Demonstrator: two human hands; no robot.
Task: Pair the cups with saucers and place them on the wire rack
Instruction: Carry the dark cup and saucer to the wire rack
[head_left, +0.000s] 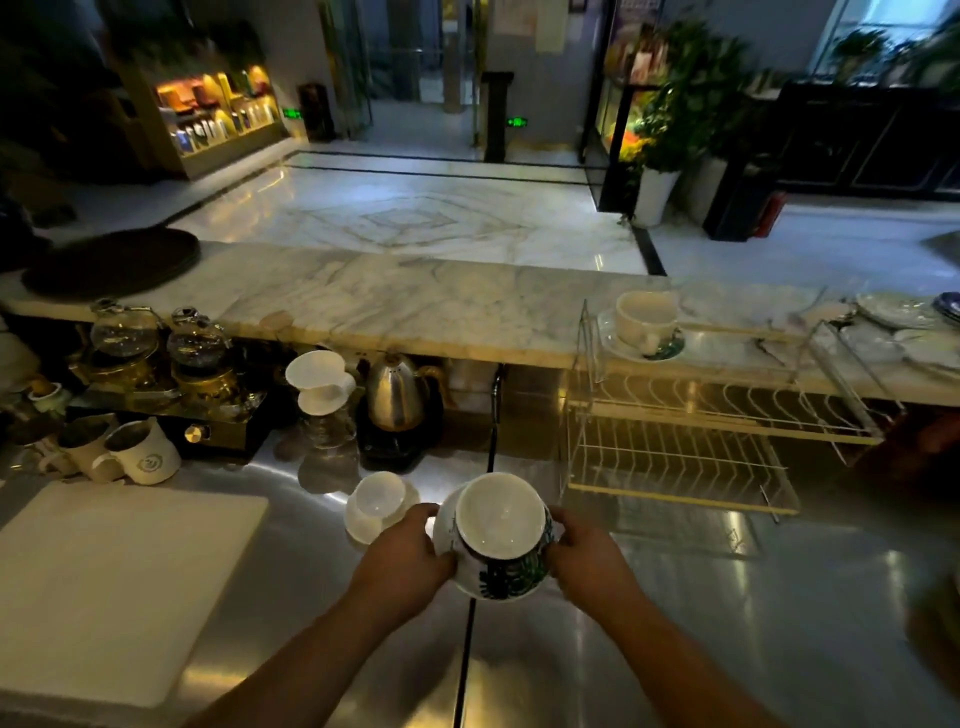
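- Head view: the fingers (423, 514) of the left hand (402, 558) curl around the left rim of a saucer (488, 584), pinching it.
- The right hand (584, 553) pinches the saucer's opposite rim, fingers bent around the edge.
- A white cup (500, 514) with a dark leaf pattern sits on that saucer, tilted toward the camera, above the steel counter (675, 623).
- Just beside the left hand, a second white cup (379, 493) rests on its own saucer (361, 525) on the counter.
- Farther right stands the wire rack (691, 415); on its top tier a cup and saucer pair (644, 325) already sits, beside loose plates (893, 332).
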